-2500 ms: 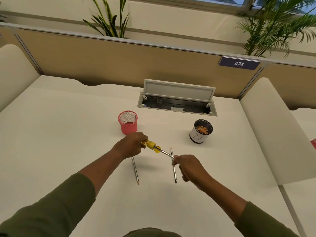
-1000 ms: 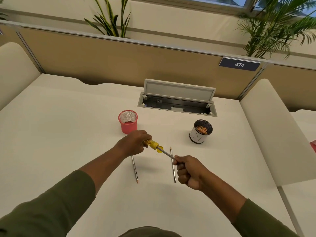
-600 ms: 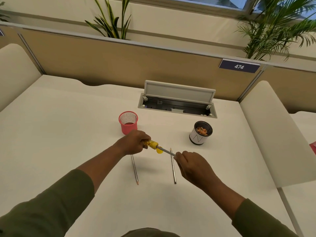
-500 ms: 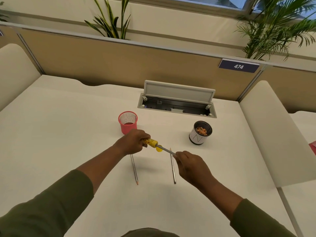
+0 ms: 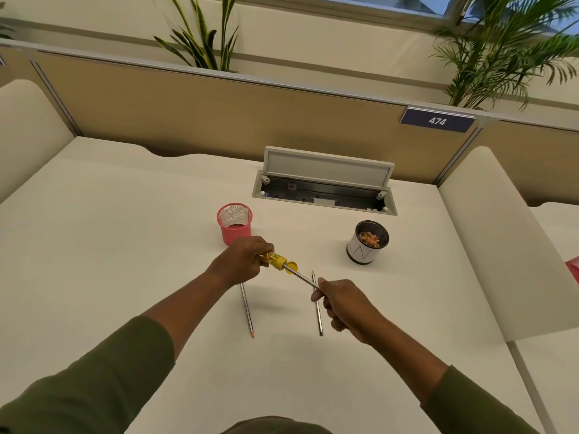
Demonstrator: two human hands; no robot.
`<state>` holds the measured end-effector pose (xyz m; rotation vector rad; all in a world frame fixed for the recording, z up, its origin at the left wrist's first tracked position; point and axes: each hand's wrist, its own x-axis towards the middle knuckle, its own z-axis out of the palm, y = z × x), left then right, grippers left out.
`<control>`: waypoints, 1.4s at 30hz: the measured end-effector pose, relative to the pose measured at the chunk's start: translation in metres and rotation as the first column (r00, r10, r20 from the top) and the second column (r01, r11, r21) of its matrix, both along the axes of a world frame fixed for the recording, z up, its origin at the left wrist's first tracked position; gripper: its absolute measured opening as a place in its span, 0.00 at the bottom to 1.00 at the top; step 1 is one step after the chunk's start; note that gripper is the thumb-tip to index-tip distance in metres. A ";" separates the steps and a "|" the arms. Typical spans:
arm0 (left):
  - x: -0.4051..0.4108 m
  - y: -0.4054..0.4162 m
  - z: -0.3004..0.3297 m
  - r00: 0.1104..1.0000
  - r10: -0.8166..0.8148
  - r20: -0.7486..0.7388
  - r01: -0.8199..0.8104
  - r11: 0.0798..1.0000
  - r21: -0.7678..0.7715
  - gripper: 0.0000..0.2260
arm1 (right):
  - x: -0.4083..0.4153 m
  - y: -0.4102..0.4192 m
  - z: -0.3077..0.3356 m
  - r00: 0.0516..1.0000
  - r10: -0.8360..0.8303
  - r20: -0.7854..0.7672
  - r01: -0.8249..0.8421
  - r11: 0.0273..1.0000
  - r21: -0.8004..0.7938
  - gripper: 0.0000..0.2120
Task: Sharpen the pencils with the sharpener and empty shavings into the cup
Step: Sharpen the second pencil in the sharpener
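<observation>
My left hand [image 5: 242, 258] grips a yellow sharpener [image 5: 275, 260] above the middle of the white desk. A grey pencil [image 5: 300, 277] sticks into the sharpener, and my right hand [image 5: 340, 303] pinches its other end. Two more grey pencils lie flat on the desk: one [image 5: 247, 311] under my left wrist, tip toward me, and one [image 5: 317, 311] beside my right hand. A white cup [image 5: 363, 250] with a black rim stands to the right and holds orange-brown shavings.
A pink mesh pot [image 5: 234, 223] stands just beyond my left hand. An open cable hatch [image 5: 324, 191] with a raised lid sits at the back of the desk. Cream dividers rise at both sides, and a tan partition with plants runs behind.
My right hand has turned and re-gripped the pencil in the sharpener several times. The left hand, the lying pencils and the cups stay where they were.
</observation>
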<state>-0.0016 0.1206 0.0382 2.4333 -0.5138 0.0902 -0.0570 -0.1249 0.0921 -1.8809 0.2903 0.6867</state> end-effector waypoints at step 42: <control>-0.008 -0.002 -0.001 0.987 0.158 0.032 -0.143 0.949 -0.282 0.13 | -0.015 0.001 -0.006 1.000 -0.002 -0.020 0.004 0.997 0.083 0.20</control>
